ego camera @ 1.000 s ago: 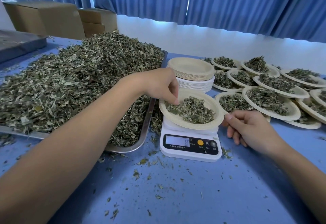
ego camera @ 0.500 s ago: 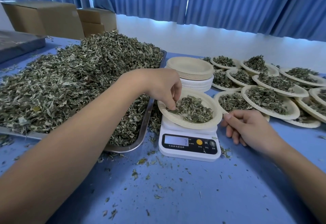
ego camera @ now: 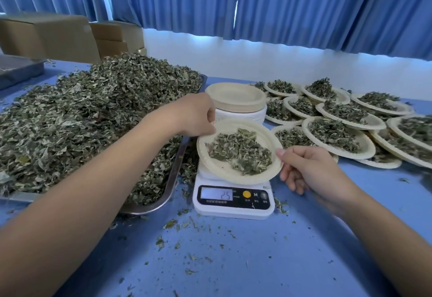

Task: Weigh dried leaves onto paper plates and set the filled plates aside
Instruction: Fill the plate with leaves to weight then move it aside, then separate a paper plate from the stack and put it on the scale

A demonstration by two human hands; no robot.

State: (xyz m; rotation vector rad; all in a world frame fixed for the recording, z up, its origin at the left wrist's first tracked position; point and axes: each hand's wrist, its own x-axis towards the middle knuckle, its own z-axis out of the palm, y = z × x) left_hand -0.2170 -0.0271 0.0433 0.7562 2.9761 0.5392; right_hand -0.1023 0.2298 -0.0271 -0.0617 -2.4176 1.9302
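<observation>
Gripping the plate (ego camera: 224,171) by its rim with both hands: left hand (ego camera: 194,115) fingers closed on the far-left edge, right hand (ego camera: 308,170) pinching the right edge. The plate carries dried leaves (ego camera: 240,151) and sits tilted over the scale (ego camera: 233,205), mid-table (ego camera: 233,261); readout too blurred to trust.

Done: a dozen or so filled plates (ego camera: 368,148), overlapping toward the table's right edge.

Left: this plate not yet set aside, a stack of empty plates (ego camera: 236,96) behind the scale, and a large heap (ego camera: 93,114) in the tray (ego camera: 173,179) at left.
</observation>
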